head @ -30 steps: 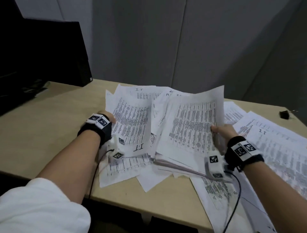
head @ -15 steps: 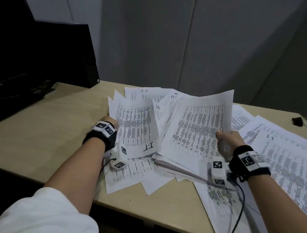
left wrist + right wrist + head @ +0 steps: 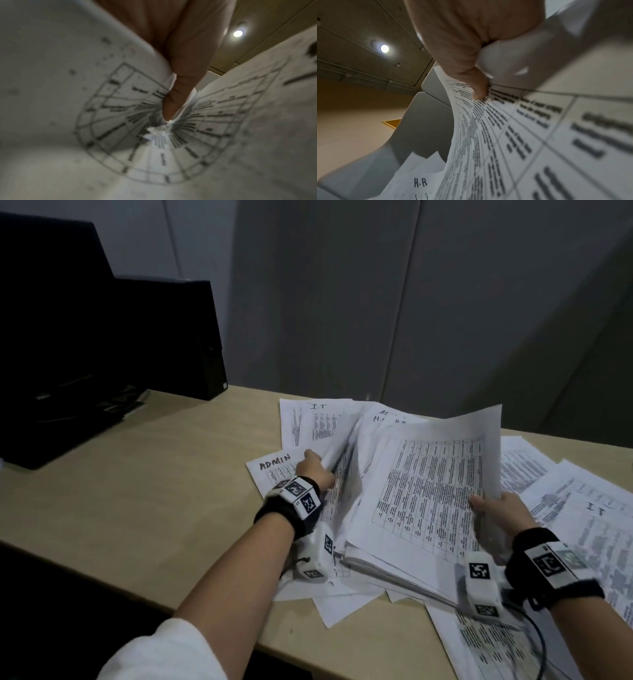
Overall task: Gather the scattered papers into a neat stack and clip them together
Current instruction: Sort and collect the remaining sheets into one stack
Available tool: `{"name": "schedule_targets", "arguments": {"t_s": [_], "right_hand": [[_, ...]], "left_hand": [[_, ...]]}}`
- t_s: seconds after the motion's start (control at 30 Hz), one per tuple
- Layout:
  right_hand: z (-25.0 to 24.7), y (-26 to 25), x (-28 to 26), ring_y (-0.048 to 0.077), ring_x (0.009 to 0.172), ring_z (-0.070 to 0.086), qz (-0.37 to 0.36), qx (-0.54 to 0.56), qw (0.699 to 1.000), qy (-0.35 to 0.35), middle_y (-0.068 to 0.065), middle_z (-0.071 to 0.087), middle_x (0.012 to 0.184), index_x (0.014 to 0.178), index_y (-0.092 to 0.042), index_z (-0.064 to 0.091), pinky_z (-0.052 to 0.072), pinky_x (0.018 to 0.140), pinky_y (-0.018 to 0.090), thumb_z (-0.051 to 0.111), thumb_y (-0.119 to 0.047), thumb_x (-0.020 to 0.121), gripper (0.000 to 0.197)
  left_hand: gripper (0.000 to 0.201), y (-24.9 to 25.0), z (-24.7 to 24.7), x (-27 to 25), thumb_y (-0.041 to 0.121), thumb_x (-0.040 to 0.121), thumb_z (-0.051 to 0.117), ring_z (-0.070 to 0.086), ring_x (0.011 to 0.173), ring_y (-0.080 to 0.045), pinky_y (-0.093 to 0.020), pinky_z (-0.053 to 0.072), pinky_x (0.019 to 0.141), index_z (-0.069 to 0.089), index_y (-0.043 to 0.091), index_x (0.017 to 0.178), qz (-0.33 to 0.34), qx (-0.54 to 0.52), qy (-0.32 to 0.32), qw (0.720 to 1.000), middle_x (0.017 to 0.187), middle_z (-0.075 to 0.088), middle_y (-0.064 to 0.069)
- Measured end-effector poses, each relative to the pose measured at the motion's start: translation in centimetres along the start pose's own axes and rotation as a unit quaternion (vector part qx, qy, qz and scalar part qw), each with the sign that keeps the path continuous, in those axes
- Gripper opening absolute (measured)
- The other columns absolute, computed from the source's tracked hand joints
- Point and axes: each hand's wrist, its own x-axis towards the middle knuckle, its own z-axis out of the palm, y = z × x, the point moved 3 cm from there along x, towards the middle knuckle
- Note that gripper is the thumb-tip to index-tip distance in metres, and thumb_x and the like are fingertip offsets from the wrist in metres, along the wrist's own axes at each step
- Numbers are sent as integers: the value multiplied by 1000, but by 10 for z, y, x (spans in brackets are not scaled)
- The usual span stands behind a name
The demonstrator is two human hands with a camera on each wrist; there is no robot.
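Printed white sheets lie scattered over the right half of the wooden desk. My right hand grips a thick bundle of papers by its right edge, thumb on the top sheet, and tilts it up off the desk. In the right wrist view the thumb presses on that printed table sheet. My left hand pinches a single sheet and lifts it upright beside the bundle. The left wrist view shows a finger against this curled sheet. No clip shows in these frames.
Loose sheets marked ADMIN and IT lie behind my left hand; more sheets spread to the right edge. A black monitor and a black box stand at the back left. The grey wall panels rise behind the desk.
My left hand has lifted its sheet from flat to upright and swung it toward the bundle, uncovering the ADMIN sheet. My right hand still holds the tilted bundle. The camera view turned left.
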Motion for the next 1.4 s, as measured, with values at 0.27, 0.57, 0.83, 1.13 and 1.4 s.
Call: {"name": "schedule_targets", "arguments": {"t_s": [0.27, 0.57, 0.83, 1.13, 1.4], "right_hand": [[-3, 4, -1, 21, 53, 48, 15, 12, 1000, -19, 10, 49, 64, 85, 2, 51, 45, 40, 25, 57, -12, 90, 16], [-6, 0, -7, 19, 57, 48, 30, 29, 999, -25, 8, 50, 69, 101, 3, 52, 45, 40, 24, 58, -14, 89, 22], [-10, -7, -18, 17, 64, 48, 28, 89, 995, -39, 9, 51, 79, 110, 2, 46, 42, 33, 10, 55, -6, 90, 24], [-12, -2, -2, 16, 60, 53, 44, 120, 989, -81, 10, 52, 80, 94, 0, 50, 46, 40, 15, 52, -7, 91, 8], [-17, 3, -1, 17, 61, 70, 81, 208, 967, -128, 9, 74, 72, 106, 1, 56, 55, 59, 22, 40, -16, 98, 24]], "left_hand": [[53, -67, -58, 50, 24, 63, 70, 61, 107, -34, -40, 49, 96, 64, -1, 110, -132, -87, 113, 981, 120, 63, -18], [52, -41, -45, 27, 12, 84, 66, 48, 124, -32, -33, 40, 99, 47, 0, 132, -105, -41, -28, 993, 136, 49, -15], [51, -42, -105, 14, 9, 77, 73, 58, 111, -35, -39, 46, 92, 54, -6, 121, 18, -7, 159, 987, 122, 60, -22], [38, 50, -209, -36, 14, 85, 64, 56, 110, -18, -23, 44, 85, 56, 0, 120, 278, -190, 392, 856, 121, 59, -9], [47, 78, -99, -15, -4, 79, 67, 55, 102, -21, -25, 43, 80, 52, -7, 123, 222, -213, 84, 948, 117, 58, -11]]}}
